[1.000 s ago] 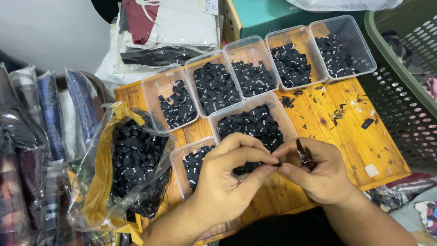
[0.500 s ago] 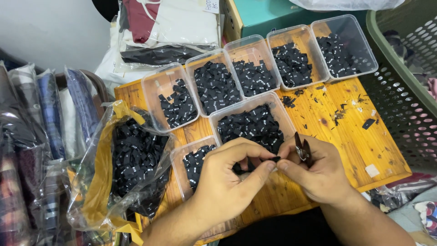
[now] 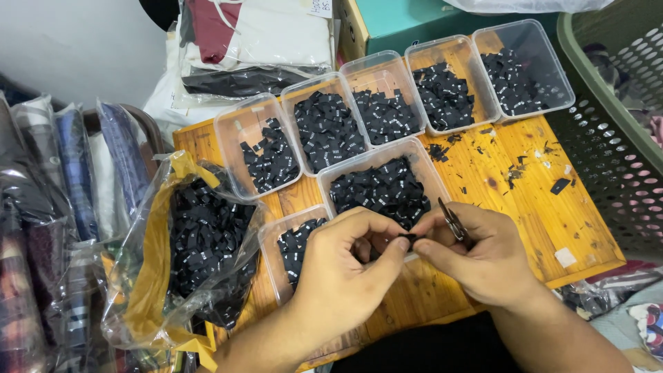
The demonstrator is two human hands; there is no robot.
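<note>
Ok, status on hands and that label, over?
Both hands, left hand and right hand, pinching one small black label. Snips in right. Tub behind, nothing blocking.

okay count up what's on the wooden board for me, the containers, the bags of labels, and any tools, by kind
Clear plastic tubs of black labels: 6
Plastic bag of black labels: 1
Small snips, in the right hand: 1
Total: 8

Small black piece (image 3: 409, 240) mostly hidden btwn fingertips; snips (image 3: 454, 222) half buried in right hand (image 3: 483, 259).
</note>
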